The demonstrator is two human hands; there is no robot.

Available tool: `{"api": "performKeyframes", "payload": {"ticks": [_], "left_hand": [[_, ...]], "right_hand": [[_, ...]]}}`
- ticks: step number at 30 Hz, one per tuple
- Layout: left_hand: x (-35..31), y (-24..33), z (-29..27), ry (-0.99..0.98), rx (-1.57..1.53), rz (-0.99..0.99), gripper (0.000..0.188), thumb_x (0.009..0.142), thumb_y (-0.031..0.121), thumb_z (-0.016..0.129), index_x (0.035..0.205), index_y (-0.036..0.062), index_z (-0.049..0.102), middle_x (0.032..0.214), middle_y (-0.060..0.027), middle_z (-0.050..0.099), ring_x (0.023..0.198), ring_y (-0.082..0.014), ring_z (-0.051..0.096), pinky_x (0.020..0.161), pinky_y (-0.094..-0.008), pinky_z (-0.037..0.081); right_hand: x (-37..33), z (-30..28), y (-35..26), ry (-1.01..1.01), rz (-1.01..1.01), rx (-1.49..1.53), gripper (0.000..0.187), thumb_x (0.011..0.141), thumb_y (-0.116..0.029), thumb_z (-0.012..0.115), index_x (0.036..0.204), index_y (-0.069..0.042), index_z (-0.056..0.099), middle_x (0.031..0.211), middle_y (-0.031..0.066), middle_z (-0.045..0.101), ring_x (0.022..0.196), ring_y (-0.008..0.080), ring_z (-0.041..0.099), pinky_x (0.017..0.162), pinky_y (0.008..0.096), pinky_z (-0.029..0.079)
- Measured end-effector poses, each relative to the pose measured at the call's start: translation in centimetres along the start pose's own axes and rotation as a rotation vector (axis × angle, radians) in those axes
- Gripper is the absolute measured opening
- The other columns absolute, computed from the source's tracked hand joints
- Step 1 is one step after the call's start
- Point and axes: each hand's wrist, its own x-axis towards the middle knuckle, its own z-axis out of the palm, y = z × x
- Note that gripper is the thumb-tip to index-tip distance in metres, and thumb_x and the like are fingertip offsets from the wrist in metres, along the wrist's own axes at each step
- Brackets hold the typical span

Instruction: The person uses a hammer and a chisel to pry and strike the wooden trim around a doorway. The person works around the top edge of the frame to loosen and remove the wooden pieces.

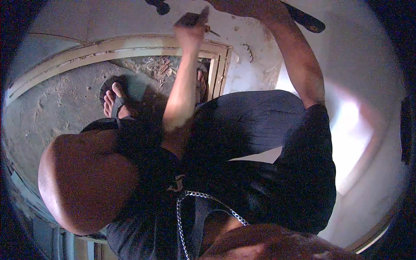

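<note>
My right hand (245, 8) is closed round a hammer (308, 21) at the top edge of the head view. Its dark handle sticks out to the right of my wrist, and its dark head shows to the left. Below and left of it my left hand (190, 34) is a fist round a small tool (212, 31) whose thin tip points right. Shadow hides the rest of that tool. Both hands are over a pale, chipped surface (242, 39), just beyond the corner of a cream frame (222, 52).
Wood chips and debris (164, 68) lie on the dirty grey floor (56, 99) inside the frame. My sandalled foot (115, 100) stands there. A small curved metal piece (248, 53) lies against the pale surface. Bright light falls on the right (349, 125).
</note>
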Motion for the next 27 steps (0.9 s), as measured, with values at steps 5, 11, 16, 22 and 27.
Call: {"api": "performKeyframes", "payload": {"ticks": [5, 11, 16, 22, 27], "left_hand": [[-0.1, -1.2, -2.5, -0.037, 0.126, -0.073, 0.032, 0.078, 0.028, 0.074, 0.068, -0.0016, 0.064, 0.059, -0.0061, 0.064, 0.054, -0.0121, 0.059, 0.052, -0.0267, 0.046], [-0.8, -3.5, -4.4, -0.015, -0.274, -0.170, 0.020, 0.075, 0.017, 0.076, 0.073, 0.0005, 0.064, 0.067, -0.0062, 0.065, 0.054, -0.0119, 0.057, 0.052, -0.0242, 0.044], [-1.5, -6.6, -6.5, -0.077, -0.185, -0.179, 0.016, 0.076, 0.014, 0.076, 0.075, 0.0023, 0.065, 0.074, -0.0053, 0.066, 0.062, -0.0111, 0.058, 0.058, -0.0244, 0.046], [-2.4, -4.9, -4.1, -0.227, -0.130, -0.184, 0.015, 0.078, 0.012, 0.073, 0.080, -0.0001, 0.065, 0.078, -0.0064, 0.066, 0.070, -0.0116, 0.058, 0.064, -0.0252, 0.045], [-2.0, -4.5, -5.6, -0.222, 0.007, -0.167, 0.016, 0.076, 0.014, 0.075, 0.075, 0.0014, 0.065, 0.080, -0.0061, 0.067, 0.070, -0.0108, 0.058, 0.065, -0.0237, 0.045]], "right_hand": [[0.5, -0.6, -1.5, -0.086, 0.042, 0.024, 0.037, 0.094, -0.022, 0.046, 0.129, -0.034, 0.049, 0.094, 0.0129, 0.066, 0.074, 0.0254, 0.065, 0.067, 0.0393, 0.052], [1.6, 0.8, -1.6, -0.131, 0.109, 0.024, 0.038, 0.095, -0.022, 0.045, 0.130, -0.037, 0.048, 0.085, 0.0153, 0.065, 0.069, 0.0268, 0.064, 0.065, 0.0406, 0.051], [2.2, 0.7, -2.2, -0.171, 0.102, -0.041, 0.039, 0.094, -0.021, 0.046, 0.130, -0.038, 0.048, 0.082, 0.0177, 0.065, 0.068, 0.0274, 0.064, 0.064, 0.0416, 0.051], [0.9, 0.3, -1.3, -0.206, 0.186, -0.019, 0.041, 0.094, -0.018, 0.045, 0.131, -0.037, 0.047, 0.083, 0.0179, 0.065, 0.069, 0.0282, 0.064, 0.065, 0.0424, 0.051], [0.7, -1.0, -2.5, -0.209, 0.124, 0.053, 0.041, 0.094, -0.016, 0.045, 0.131, -0.034, 0.048, 0.084, 0.0177, 0.065, 0.069, 0.0285, 0.064, 0.067, 0.0430, 0.052]]}}
